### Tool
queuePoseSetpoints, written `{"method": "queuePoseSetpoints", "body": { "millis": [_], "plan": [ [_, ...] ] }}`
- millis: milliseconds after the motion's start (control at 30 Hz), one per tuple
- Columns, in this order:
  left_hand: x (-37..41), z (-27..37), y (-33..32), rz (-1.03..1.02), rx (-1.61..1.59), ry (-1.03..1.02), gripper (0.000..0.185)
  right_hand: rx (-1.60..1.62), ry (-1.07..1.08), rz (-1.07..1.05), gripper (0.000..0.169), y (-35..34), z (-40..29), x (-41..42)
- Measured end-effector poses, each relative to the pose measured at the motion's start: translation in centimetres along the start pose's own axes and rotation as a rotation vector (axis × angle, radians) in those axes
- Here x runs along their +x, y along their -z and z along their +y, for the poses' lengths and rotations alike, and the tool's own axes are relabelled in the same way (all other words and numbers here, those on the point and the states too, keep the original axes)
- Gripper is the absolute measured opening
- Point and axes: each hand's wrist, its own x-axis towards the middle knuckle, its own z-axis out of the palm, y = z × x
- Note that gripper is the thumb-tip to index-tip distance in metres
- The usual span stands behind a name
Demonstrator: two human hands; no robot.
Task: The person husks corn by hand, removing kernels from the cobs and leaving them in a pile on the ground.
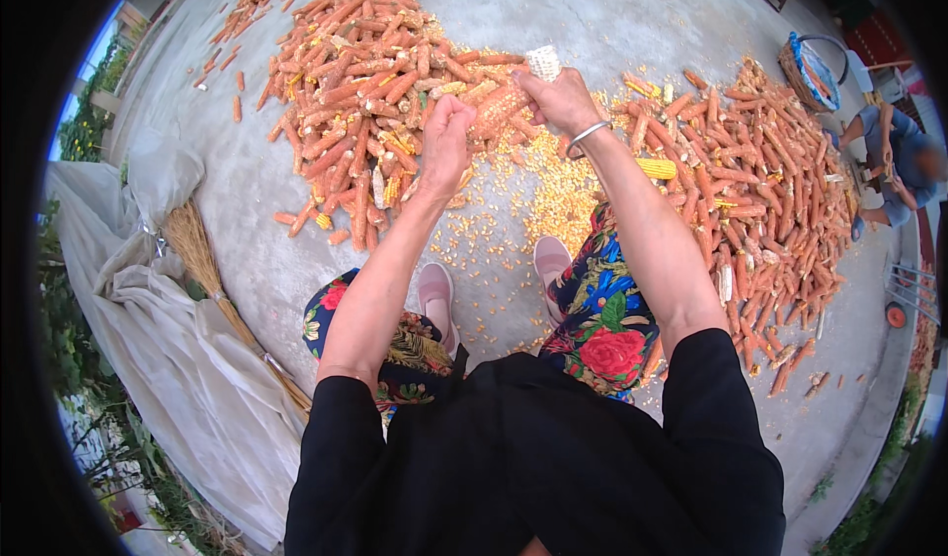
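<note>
A pale, white corncob (544,62) is gripped in my right hand (563,103), its end sticking out past the fingers. My left hand (446,141) is closed around one end of a reddish, mostly bare corncob (500,114). That cob spans the gap between my hands, and its far end meets my right fingers. Below them, loose yellow kernels (570,193) lie scattered on the concrete. Just right of my right wrist lies an ear of corn (656,168) still full of yellow kernels.
Heaps of bare cobs lie to the left (355,74) and right (778,186). A lined basket (811,74) stands at upper right, near a seated person (900,156) with both hands together. On the left are a straw broom (196,248) and a pale plastic sheet (163,348).
</note>
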Motion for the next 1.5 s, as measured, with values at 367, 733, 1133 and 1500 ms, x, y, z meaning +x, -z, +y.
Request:
{"method": "queuePoseSetpoints", "body": {
  "millis": [367, 733, 1133, 1500],
  "plan": [
    [0.8, 1.3, 1.8, -0.214, -0.439, 0.444, 0.017, 0.186, 0.333, -0.115, 0.023, 0.7, -1.1, -1.8],
    [0.8, -0.6, 2.2, -0.126, 0.060, 0.209, 0.050, 0.164, 0.241, -0.161, 0.019, 1.8, 0.8, -1.3],
    [-0.2, -1.3, 0.9, -0.078, -0.419, 0.281, 0.033, -0.004, 0.289, -0.144, 0.025, 1.6, -0.7, -2.7],
    [0.1, -2.3, 3.0, -0.030, -0.558, 0.457, 0.022, 0.091, 0.448, -0.368, 0.015, 1.5, -1.2, -3.2]
  ]
}}
